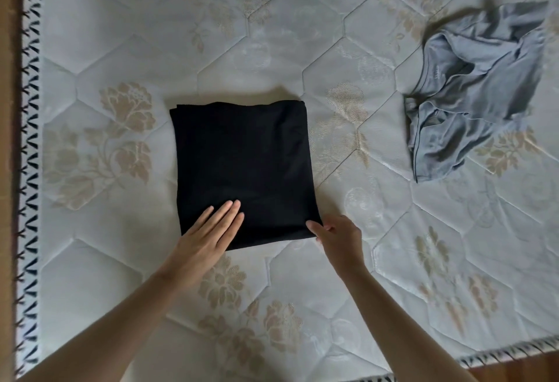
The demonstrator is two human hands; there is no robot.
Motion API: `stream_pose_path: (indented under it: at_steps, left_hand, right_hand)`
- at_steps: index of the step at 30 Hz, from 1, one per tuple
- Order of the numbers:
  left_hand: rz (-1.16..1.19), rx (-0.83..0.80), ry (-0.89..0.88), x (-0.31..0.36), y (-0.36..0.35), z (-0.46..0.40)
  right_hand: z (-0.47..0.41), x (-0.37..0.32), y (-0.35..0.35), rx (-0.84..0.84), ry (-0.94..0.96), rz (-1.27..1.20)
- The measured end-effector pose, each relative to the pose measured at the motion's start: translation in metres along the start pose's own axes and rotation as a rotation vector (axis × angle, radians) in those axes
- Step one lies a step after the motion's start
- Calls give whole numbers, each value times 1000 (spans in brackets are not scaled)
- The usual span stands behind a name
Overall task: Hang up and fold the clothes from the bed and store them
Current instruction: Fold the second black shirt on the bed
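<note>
A black garment (245, 166), folded into a neat square, lies flat on the quilted mattress (272, 33). My left hand (208, 233) rests palm down on its near left part with straight fingers. My right hand (337, 234) pinches the garment's near right corner between thumb and fingers. A crumpled grey garment (472, 94) lies unfolded on the mattress to the far right, apart from both hands.
The mattress has a floral, hexagon-stitched cover and a patterned border along its left edge (28, 169) and near right edge (511, 354). A strip of wood shows at the far left and at the bottom right corner.
</note>
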State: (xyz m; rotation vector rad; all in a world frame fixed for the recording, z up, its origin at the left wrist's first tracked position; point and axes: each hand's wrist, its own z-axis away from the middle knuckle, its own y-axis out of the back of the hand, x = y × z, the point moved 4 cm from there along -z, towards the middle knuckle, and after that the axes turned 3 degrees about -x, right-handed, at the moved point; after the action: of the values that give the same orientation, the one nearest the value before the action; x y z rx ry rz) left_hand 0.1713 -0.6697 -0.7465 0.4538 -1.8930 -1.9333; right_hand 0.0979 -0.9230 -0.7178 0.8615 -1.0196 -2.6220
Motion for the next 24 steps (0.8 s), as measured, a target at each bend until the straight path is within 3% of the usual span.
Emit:
stream_pose_path:
  at_steps: [5, 9, 12, 15, 19, 24]
  left_hand:
    - [155, -126, 14, -2, 12, -3]
    - [243, -157, 108, 9, 35, -15]
    - [226, -110, 221, 13, 35, -43]
    - [200, -135, 375, 5, 18, -67]
    - [206, -102, 585, -11, -1, -51]
    - [208, -87, 751, -19, 0, -28]
  right_hand:
    - [12, 0, -5, 154, -53, 41]
    - [28, -30, -13, 422, 387, 173]
    - [21, -63, -43, 315, 685, 321]
    - [3, -83, -74, 175, 795, 542]
    - [-25, -64, -73, 165, 787, 737]
    - [-26, -35, -54, 269, 546, 728]
